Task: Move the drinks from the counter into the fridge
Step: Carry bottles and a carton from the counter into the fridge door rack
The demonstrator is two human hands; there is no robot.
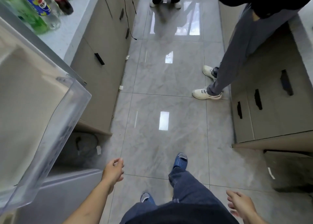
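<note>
Below, left hand [113, 170] and right hand [241, 205] empty.

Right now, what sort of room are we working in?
Most likely a galley kitchen: an open fridge door on the left, soda bottles on a pale counter, handled cabinets lining both sides.

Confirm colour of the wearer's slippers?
Blue, with grey at the toe; slippers show best in the head view.

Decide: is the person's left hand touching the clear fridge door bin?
Apart. The head view shows floor between the left hand and the clear door bin.
</note>
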